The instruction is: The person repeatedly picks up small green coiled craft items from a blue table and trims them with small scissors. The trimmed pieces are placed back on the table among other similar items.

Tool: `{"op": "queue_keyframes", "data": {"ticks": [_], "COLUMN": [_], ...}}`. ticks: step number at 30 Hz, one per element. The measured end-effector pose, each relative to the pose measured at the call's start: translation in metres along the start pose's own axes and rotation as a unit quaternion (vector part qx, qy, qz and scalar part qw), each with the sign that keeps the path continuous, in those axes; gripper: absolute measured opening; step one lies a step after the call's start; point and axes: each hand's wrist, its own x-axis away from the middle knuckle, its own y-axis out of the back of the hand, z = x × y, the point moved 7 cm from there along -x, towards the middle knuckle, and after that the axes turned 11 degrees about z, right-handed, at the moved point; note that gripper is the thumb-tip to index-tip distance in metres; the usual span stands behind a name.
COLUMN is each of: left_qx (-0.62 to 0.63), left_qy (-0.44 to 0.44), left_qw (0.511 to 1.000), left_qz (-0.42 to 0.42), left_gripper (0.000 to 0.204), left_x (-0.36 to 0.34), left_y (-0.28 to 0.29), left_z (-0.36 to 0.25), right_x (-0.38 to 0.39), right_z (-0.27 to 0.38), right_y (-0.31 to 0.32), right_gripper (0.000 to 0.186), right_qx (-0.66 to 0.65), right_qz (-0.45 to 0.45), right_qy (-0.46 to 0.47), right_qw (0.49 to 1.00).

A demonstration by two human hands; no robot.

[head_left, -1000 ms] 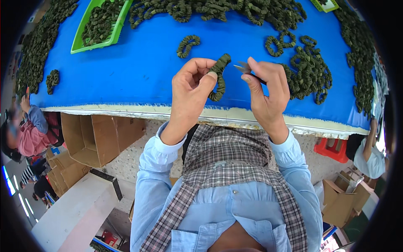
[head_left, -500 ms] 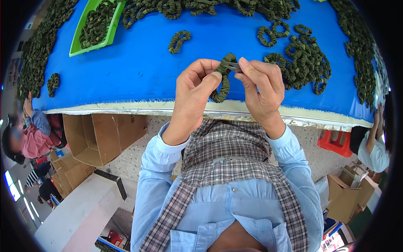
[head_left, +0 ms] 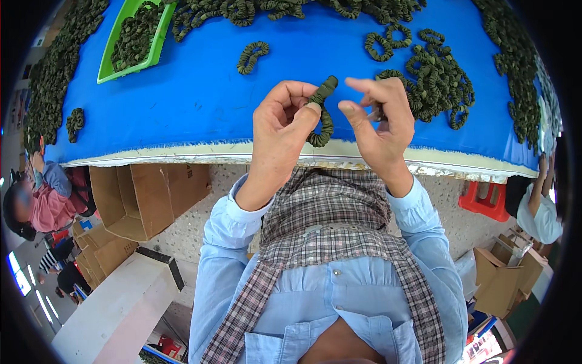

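Note:
My left hand (head_left: 277, 136) pinches a dark green scrunchie (head_left: 326, 124) between thumb and fingers, just above the table's near edge. One smooth, ungathered stretch of the scrunchie sticks up from the pinch. To its right is my right hand (head_left: 387, 130), thumb and forefinger spread, apart from the scrunchie. Small metal thread snips (head_left: 377, 113) are held against that palm by the curled fingers, which partly hide them. Behind the right hand lies a pile of dark green scrunchies (head_left: 436, 82). A single scrunchie (head_left: 251, 57) rests farther back on the blue table cover (head_left: 200, 91).
A green basket (head_left: 159, 42) with more scrunchies stands at the back left. Heaps of scrunchies line the far side and both ends. Cardboard boxes (head_left: 151, 197) are below the table at left, a red stool (head_left: 485, 203) at right. Other people are at both sides.
My right hand has drawn the snips back from the scrunchie. Its thumb and forefinger have spread apart, and the snips have shifted into the palm. The left hand keeps its pinch.

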Motion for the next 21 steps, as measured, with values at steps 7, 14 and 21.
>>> {"op": "queue_keyframes", "data": {"ticks": [7, 14, 21], "left_qx": [0.001, -0.062, -0.072], "left_qy": [-0.031, -0.066, -0.053], "left_qw": [0.999, 0.996, 0.995], "left_qz": [0.024, -0.016, -0.043], "left_gripper": [0.016, 0.011, 0.011], "left_x": [0.0, -0.006, -0.009], "left_y": [-0.01, -0.008, -0.008], "left_z": [-0.003, 0.005, 0.01], "right_x": [0.001, 0.002, 0.016], "right_z": [0.008, 0.004, -0.027], "right_y": [-0.01, -0.019, -0.027], "right_gripper": [0.027, 0.023, 0.006], "right_qx": [0.083, 0.108, -0.464], "right_qz": [-0.032, -0.021, 0.134], "right_qy": [0.097, 0.049, -0.256], "right_qw": [0.991, 0.993, 0.837]}}
